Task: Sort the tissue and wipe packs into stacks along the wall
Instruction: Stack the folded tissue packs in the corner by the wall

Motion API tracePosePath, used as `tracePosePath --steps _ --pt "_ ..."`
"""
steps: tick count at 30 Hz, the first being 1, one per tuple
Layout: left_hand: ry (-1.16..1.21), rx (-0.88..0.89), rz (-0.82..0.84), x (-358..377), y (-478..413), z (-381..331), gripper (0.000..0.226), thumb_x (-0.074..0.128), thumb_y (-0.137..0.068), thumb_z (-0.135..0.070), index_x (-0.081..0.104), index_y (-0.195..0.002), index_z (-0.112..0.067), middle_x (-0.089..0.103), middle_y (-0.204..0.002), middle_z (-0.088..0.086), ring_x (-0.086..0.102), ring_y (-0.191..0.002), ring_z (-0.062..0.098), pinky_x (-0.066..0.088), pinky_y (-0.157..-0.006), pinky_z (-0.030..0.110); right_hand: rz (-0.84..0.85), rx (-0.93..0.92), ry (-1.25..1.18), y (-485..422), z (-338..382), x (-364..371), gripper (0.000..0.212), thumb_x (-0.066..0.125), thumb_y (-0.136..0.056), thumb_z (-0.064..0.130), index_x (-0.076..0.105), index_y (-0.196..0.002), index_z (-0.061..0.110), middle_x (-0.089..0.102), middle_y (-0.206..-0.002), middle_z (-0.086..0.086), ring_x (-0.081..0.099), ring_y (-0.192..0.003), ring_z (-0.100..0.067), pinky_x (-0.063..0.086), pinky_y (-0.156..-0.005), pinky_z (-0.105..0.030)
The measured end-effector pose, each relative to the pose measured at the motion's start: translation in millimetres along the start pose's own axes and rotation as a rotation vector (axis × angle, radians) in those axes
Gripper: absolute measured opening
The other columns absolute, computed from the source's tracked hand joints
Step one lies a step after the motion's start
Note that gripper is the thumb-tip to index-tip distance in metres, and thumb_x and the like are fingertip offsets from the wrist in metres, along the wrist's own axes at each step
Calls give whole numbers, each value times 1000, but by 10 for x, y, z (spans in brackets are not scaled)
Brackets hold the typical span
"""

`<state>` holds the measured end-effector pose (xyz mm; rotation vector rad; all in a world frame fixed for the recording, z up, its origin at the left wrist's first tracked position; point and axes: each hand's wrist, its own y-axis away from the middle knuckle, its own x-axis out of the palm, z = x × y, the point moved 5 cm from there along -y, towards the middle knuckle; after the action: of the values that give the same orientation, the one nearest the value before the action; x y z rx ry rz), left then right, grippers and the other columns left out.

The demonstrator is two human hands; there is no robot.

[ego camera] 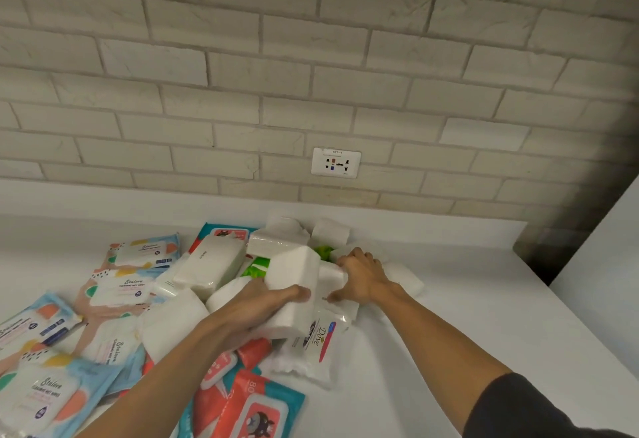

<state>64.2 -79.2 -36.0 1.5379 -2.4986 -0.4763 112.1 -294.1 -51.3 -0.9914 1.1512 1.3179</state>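
You are gripping a tissue pack (294,275) in the left hand (262,303) and a second pack (330,273) in the right hand (363,275), so be lifting both level toward the far wall (311,92).

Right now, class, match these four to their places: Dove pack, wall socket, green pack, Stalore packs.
Things: 1 Dove pack; 2 wall socket; 3 green pack; 4 Stalore packs.
Places: a on the brick wall; b left side of the counter; c partly beneath the white pack the left hand grips; d just beyond the right hand.
Pairs: 1-c; 2-a; 3-d; 4-b.
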Motion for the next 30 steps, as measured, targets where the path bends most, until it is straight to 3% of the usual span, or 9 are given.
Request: tracePosePath --steps 2,6,13,16,19,22,24,27,30 --pt "70 23 5 8 -15 -30 64 88 -59 -39 54 -110 -23 70 -98 11 69 -86 25 56 -60 31 1 -4 -57 1 -5 5 69 84 -62 49 57 -122 29 46 -119 -4 45 -109 -27 39 -97 -39" --pt "168 34 -8 -31 -134 -9 105 93 -24 -58 52 -115 -26 66 -111 12 63 -104 29 58 -76 39 -8 -19 -210 26 -18 -2 67 85 -67 41 55 -124 26 50 -121 -1 50 -110 -23 45 -94 -36" --pt "236 94 -53 -11 -314 -44 107 90 -22 -65 59 -116 -23 72 -106 11 66 -103 32 55 -87 47 -129 26 -611 185 -221 -64 57 87 -66 37 57 -114 29 61 -105 12 59 -97 -10 52 -86 -28" --pt "277 109 -81 62 -372 -122 98 88 -32 -68 61 -115 -22 73 -103 12 68 -100 32 57 -83 47 -204 82 -786 280 -388 -132 56 86 -68 34 56 -115 28 59 -107 11 57 -94 -4 47 -75 -14" --pt "342 100 -80 176 -457 -202 67 76 -64 -57 60 -118 -21 72 -105 13 69 -93 30 57 -69 38 -254 107 -932 377 -584 -194 56 85 -72 32 53 -117 30 59 -110 5 59 -97 -7 48 -73 -14" --pt "350 93 -88 319 -575 -274 53 70 -77 -47 59 -119 -17 72 -104 14 68 -88 28 55 -61 33 -279 124 -1029 468 -786 -264 55 82 -76 33 51 -121 33 60 -111 2 61 -98 -13 49 -71 -17" --pt "366 88 -85 433 -658 -305 50 71 -81 -42 60 -119 -12 71 -102 14 68 -83 28 53 -54 30 -307 138 -1086 533 -943 -317 51 80 -77 34 52 -120 36 62 -110 -1 64 -98 -17 51 -72 -20" --pt "343 79 -95 615 -815 -343 61 72 -69 -42 58 -120 -10 69 -97 13 67 -80 27 52 -55 29 -335 165 -1133 635 -1199 -402 48 77 -81 34 52 -122 39 62 -110 -2 64 -99 -17 53 -74 -23" --pt "346 80 -85 872 -977 -414 43 63 -77 -31 59 -112 -8 65 -89 13 63 -74 26 49 -54 28 -353 202 -1151 713 -1496 -444 45 74 -84 35 51 -123 40 63 -110 -2 65 -99 -15 51 -71 -19"
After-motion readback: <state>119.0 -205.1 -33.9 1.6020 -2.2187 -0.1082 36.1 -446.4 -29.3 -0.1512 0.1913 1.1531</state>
